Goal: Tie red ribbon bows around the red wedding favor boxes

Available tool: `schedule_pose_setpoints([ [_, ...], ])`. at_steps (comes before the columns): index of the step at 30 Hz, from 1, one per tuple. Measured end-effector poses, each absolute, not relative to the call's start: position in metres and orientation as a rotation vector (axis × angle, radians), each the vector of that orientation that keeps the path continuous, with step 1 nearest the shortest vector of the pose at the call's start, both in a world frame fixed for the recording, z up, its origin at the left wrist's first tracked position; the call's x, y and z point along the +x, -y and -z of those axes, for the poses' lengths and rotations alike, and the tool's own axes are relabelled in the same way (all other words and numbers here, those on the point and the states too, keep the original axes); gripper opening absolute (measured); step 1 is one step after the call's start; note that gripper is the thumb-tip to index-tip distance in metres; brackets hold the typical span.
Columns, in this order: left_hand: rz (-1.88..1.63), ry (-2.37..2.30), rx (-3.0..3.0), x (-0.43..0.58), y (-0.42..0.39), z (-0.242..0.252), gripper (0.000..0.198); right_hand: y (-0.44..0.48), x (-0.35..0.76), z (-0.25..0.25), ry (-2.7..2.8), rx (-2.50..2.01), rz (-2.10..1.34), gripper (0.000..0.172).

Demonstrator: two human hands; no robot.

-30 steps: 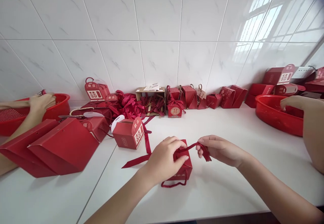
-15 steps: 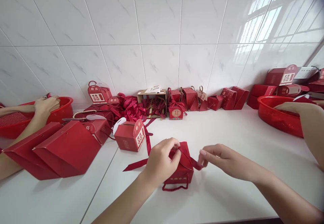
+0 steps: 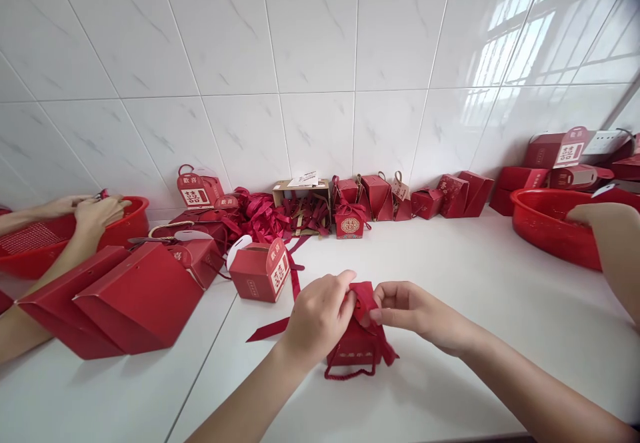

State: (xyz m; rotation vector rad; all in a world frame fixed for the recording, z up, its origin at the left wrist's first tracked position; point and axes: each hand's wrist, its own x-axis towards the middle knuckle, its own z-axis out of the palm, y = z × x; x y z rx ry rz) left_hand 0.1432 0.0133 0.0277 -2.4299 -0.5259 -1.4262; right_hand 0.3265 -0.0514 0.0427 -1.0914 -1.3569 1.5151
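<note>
A small red gift box stands on the white table in front of me, its twisted cord handle hanging at the near side. My left hand is closed at the top left of the box, pinching a dark red ribbon. That ribbon crosses the box top and drapes over its right side; another stretch lies on the table to the left. My right hand pinches the ribbon at the upper right of the box. The left fingertips are partly hidden.
A red box with white lettering and large red boxes stand left. Along the tiled wall are piled ribbons, an open carton and several small boxes. Other people's hands work at red baskets on both sides.
My right hand has moved left to the box top, bringing the ribbon over it; the ribbon's end now hangs down the right side. My left hand stays at the box.
</note>
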Motion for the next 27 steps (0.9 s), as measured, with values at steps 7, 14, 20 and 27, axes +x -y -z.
schedule_pose_setpoints([
  [7, 1.468, 0.543, -2.431, 0.147, -0.013, -0.023, 0.023, 0.056, 0.328, -0.039, 1.350, -1.197, -1.486, 0.039],
  [14, 1.615, 0.743, -2.520, 0.145, -0.015, -0.021, 0.025, 0.040, 0.321, -0.029, 1.379, -1.272, -1.113, 0.037],
  [20, 1.686, 0.892, -2.607, 0.143, -0.011, -0.021, 0.030, 0.031, 0.307, -0.021, 1.308, -1.136, -1.273, 0.030],
  [27, 1.565, 1.420, -3.064, 0.113, -0.010, -0.023, 0.034, 0.030, 0.305, -0.008, 1.308, -1.151, -1.028, 0.027],
])
